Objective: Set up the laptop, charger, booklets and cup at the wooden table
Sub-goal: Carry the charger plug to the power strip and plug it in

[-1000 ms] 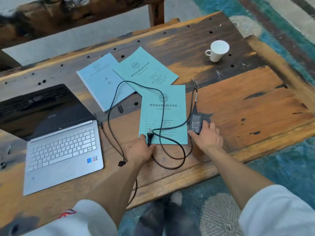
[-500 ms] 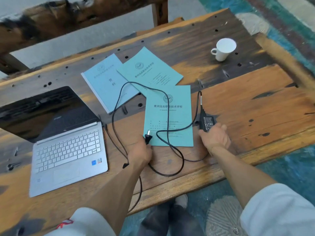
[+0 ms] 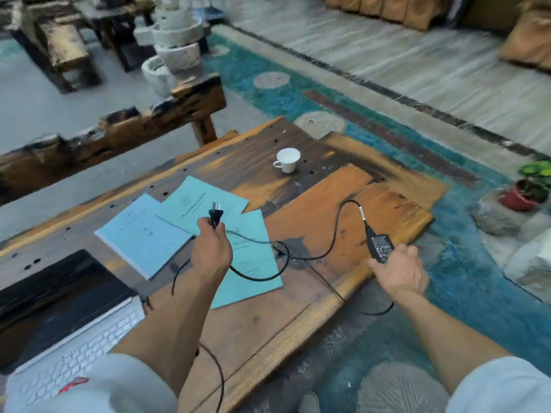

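Note:
My left hand (image 3: 212, 247) is raised above the wooden table (image 3: 316, 222), gripping the charger's black plug (image 3: 215, 215) with its prongs pointing up. My right hand (image 3: 398, 271) holds the black charger brick (image 3: 380, 244) lifted over the table's right edge. The black cable (image 3: 335, 234) loops between both hands over the table. Three light-blue booklets (image 3: 143, 234) lie overlapping at the table's middle. A white cup (image 3: 286, 160) stands upright farther back. The open silver laptop (image 3: 59, 317) sits at the lower left, partly hidden by my left sleeve.
A rough wooden bench (image 3: 119, 135) runs behind the table. Stacked stone pots (image 3: 176, 49) stand at the back. To the right, a potted green plant (image 3: 533, 186) sits on rocks beside blue-painted floor (image 3: 465, 278). My shoe (image 3: 308, 402) shows below the table edge.
Both hands lifted off the table: the left raised the plug upward, the right picked the charger brick up and carried it right. The head turned up and right, showing more of the room.

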Demonstrator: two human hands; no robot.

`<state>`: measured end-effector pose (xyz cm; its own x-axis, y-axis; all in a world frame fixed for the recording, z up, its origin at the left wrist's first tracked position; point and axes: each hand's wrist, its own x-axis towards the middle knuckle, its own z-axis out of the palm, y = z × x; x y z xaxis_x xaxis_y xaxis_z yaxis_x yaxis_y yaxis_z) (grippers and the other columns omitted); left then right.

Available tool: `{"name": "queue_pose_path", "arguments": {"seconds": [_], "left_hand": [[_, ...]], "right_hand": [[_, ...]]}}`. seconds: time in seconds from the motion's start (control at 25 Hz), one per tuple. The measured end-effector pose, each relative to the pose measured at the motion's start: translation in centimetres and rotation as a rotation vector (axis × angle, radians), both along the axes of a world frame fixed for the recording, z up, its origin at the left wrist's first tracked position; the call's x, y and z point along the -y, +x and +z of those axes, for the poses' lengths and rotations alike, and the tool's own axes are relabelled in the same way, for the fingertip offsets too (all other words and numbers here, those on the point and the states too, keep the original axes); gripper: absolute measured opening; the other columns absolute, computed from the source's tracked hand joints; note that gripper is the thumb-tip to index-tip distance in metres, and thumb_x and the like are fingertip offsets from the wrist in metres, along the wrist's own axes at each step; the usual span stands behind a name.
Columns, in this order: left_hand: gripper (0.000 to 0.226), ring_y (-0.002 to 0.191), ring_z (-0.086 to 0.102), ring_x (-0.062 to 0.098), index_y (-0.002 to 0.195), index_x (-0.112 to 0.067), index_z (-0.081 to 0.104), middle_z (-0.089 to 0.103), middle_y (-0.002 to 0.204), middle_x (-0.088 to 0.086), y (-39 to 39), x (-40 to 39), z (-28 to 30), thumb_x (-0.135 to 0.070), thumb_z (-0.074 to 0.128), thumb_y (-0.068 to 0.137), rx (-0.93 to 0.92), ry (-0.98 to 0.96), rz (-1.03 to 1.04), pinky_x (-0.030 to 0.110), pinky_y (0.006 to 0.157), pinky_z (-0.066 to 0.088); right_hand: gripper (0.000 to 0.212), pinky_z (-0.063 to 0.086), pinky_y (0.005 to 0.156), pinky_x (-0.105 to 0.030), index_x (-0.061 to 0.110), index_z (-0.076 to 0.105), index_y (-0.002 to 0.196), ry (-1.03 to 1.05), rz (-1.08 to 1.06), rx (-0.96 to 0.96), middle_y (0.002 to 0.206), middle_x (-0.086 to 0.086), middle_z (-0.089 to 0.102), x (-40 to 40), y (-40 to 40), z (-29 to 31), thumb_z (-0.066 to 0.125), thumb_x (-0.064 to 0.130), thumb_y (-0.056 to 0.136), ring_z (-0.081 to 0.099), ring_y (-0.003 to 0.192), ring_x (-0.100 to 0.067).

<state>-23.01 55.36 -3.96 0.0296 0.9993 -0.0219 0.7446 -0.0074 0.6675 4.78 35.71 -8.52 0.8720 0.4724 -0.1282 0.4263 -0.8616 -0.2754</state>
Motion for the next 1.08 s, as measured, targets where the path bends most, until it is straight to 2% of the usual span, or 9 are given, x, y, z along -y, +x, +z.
{"name": "queue_pose_path", "arguments": {"seconds": [0.2,0.28,0.36,0.48,0.6,0.8,0.92,1.0,1.08], "left_hand": [[0.024,0.078,0.049,0.032,0.110,-0.010,0.040,0.056,0.090,0.010,7.4,2.5,4.0,-0.034,0.038,0.104,0.130,0.091,-0.177,0.038,0.069,0.036],[0.026,0.084,0.054,0.036,0.115,-0.010,0.040,0.061,0.098,0.015,9.2,4.3,5.0,-0.033,0.038,0.103,0.178,0.123,-0.252,0.038,0.071,0.036],[0.026,0.092,0.058,0.040,0.118,-0.010,0.038,0.064,0.105,0.019,11.3,7.1,5.6,-0.032,0.036,0.104,0.224,0.149,-0.402,0.040,0.072,0.036],[0.018,0.090,0.058,0.037,0.111,-0.014,0.038,0.059,0.101,0.013,14.4,12.9,5.9,-0.031,0.036,0.104,0.259,0.158,-0.705,0.040,0.072,0.040],[0.010,0.089,0.058,0.036,0.105,-0.019,0.035,0.058,0.103,0.010,16.6,20.0,5.0,-0.029,0.035,0.103,0.257,0.092,-0.928,0.041,0.072,0.042],[0.021,0.086,0.049,0.029,0.118,-0.009,0.041,0.056,0.112,0.011,17.1,30.2,4.2,-0.024,0.036,0.104,0.253,-0.034,-1.127,0.037,0.071,0.034],[0.022,0.092,0.055,0.034,0.120,-0.010,0.041,0.057,0.111,0.012,17.2,34.6,3.7,-0.024,0.035,0.104,0.214,-0.065,-1.241,0.037,0.072,0.035],[0.023,0.089,0.055,0.034,0.122,-0.011,0.040,0.057,0.104,0.010,17.6,36.9,3.2,-0.025,0.033,0.105,0.170,-0.077,-1.310,0.041,0.075,0.040],[0.021,0.082,0.051,0.029,0.121,-0.014,0.041,0.059,0.101,0.008,18.0,38.9,2.6,-0.025,0.033,0.105,0.118,-0.081,-1.332,0.048,0.084,0.044]], "right_hand": [[0.059,0.047,0.081,-0.041,0.007,0.052,0.114,-0.021,-0.151,0.091,0.113,-0.012,0.051,10.3,-0.5,2.7,0.068,0.051,0.077,0.053,0.111,-0.031],[0.058,0.047,0.081,-0.041,0.008,0.053,0.114,-0.043,-0.238,0.098,0.112,-0.011,0.051,14.7,-1.8,3.4,0.067,0.050,0.076,0.052,0.110,-0.030],[0.058,0.046,0.080,-0.040,0.009,0.052,0.114,-0.037,-0.354,0.097,0.112,-0.010,0.052,19.5,-3.8,3.8,0.066,0.050,0.075,0.052,0.109,-0.030],[0.059,0.047,0.082,-0.040,0.008,0.052,0.114,-0.032,-0.501,0.088,0.113,-0.011,0.052,25.6,-8.0,3.6,0.067,0.049,0.075,0.052,0.110,-0.030],[0.054,0.046,0.084,-0.041,0.009,0.052,0.112,-0.065,-0.596,0.086,0.112,-0.010,0.052,30.9,-12.7,3.3,0.065,0.048,0.077,0.053,0.110,-0.030],[0.051,0.047,0.085,-0.041,0.010,0.051,0.114,-0.141,-0.719,0.076,0.113,-0.010,0.052,38.8,-18.0,3.5,0.062,0.046,0.079,0.053,0.110,-0.029],[0.052,0.048,0.085,-0.040,0.010,0.051,0.115,-0.160,-0.792,0.078,0.113,-0.010,0.052,42.9,-19.8,4.3,0.062,0.047,0.080,0.052,0.110,-0.029],[0.050,0.048,0.083,-0.039,0.010,0.051,0.114,-0.160,-0.824,0.080,0.112,-0.010,0.052,45.3,-20.5,4.4,0.062,0.046,0.080,0.053,0.109,-0.029],[0.050,0.048,0.081,-0.037,0.012,0.051,0.113,-0.165,-0.829,0.079,0.111,-0.009,0.053,47.5,-20.9,4.1,0.061,0.047,0.079,0.054,0.106,-0.028]]}}
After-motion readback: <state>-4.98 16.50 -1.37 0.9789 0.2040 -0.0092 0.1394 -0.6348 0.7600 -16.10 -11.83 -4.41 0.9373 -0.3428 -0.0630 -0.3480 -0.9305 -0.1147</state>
